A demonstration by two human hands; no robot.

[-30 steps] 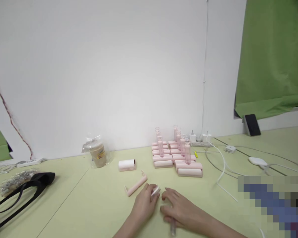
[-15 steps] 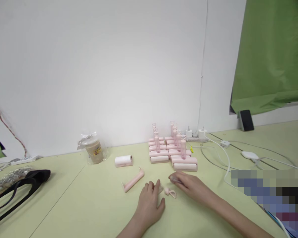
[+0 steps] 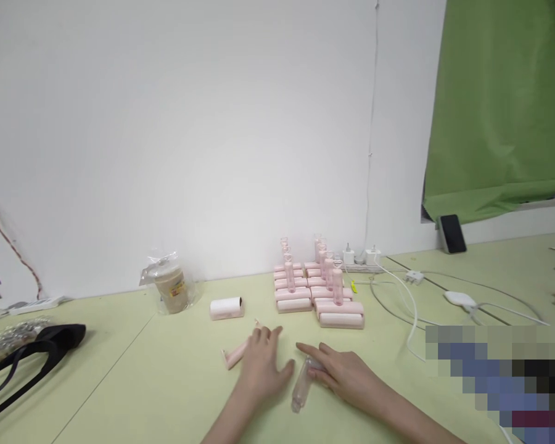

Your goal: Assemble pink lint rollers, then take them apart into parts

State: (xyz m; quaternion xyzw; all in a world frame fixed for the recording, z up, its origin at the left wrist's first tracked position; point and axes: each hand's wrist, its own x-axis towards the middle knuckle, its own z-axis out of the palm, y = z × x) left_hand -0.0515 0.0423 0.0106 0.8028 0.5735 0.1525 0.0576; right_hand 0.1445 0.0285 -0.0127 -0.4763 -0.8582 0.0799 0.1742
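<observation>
A clear, pinkish plastic tube slants toward me, its upper end between the thumb and fingers of my right hand. My left hand reaches over a pink lint roller arm, fingers spread, covering its right part. Whether those fingers touch the arm I cannot tell. Farther back lies a white adhesive roll in a pale pink cover. Several pink lint rollers with upright clear handles stand in two rows behind my hands.
A bagged cup stands near the wall at left, with a black strap closer in. White chargers and cables spread across the right side. A phone leans on the wall, and a blurred-out patch covers the lower right.
My left hand has moved left onto the pink roller arm. My right hand has come nearer to me with the tube, now in plain view. The small pink looped piece is no longer visible.
</observation>
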